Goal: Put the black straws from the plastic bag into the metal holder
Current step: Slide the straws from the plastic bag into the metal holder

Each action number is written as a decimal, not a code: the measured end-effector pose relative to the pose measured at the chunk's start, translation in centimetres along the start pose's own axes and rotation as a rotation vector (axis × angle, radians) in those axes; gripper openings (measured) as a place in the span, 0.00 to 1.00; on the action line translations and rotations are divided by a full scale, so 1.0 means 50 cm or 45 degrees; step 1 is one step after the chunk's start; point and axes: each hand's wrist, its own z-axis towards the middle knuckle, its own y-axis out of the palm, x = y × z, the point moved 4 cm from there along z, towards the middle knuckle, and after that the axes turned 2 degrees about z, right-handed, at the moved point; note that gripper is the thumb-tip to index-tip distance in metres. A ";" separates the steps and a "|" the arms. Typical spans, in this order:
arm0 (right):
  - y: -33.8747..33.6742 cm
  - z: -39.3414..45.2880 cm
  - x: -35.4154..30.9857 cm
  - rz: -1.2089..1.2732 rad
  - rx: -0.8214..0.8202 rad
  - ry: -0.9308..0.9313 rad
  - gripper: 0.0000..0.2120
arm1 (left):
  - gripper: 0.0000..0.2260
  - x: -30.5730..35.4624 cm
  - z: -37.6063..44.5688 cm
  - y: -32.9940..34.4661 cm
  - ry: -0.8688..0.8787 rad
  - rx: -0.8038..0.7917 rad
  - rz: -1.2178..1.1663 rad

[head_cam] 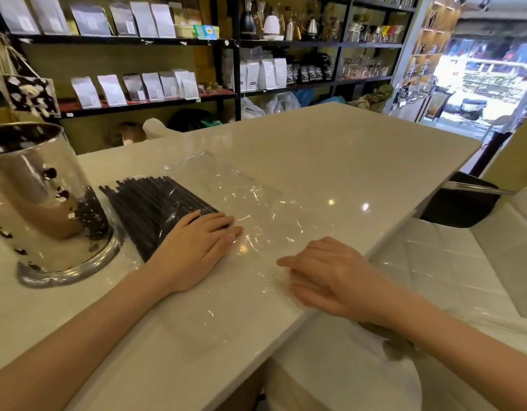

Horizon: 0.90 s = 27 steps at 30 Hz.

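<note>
1. Lying flat on the white counter (pixel 330 149), the clear plastic bag (pixel 250 209) holds the black straws (pixel 149 203) in its left part.
2. The left hand (pixel 194 244) rests flat and open on the near end of the straws, gripping nothing.
3. The right hand (pixel 330 274) lies loose on the bag by the counter's near right edge, fingers not closed.
4. The shiny metal holder (pixel 40 197) stands at the far left, just beside the straws.
5. Lots of bare counter stretches far and right.

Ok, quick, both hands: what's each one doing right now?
Left hand: open, flat on the black straws in the plastic bag.
Right hand: loosely curled on the bag, gripping nothing.
</note>
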 end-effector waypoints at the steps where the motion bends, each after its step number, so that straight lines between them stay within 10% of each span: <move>1: -0.008 0.005 -0.002 0.086 -0.043 0.058 0.16 | 0.31 0.002 0.000 -0.005 -0.001 0.032 -0.008; 11: -0.033 0.198 0.121 0.412 0.051 0.584 0.11 | 0.23 0.001 -0.014 -0.092 -0.335 0.255 -0.164; 16: 0.050 0.293 0.190 0.510 -0.212 0.974 0.22 | 0.18 -0.071 -0.074 -0.089 -0.859 0.186 -0.456; 23: 0.079 0.352 0.210 0.790 -0.153 1.262 0.15 | 0.21 -0.080 -0.128 -0.093 -1.236 0.065 -0.929; 27: 0.071 0.371 0.206 0.871 -0.162 1.298 0.08 | 0.15 -0.062 -0.134 -0.112 -1.330 0.334 -1.515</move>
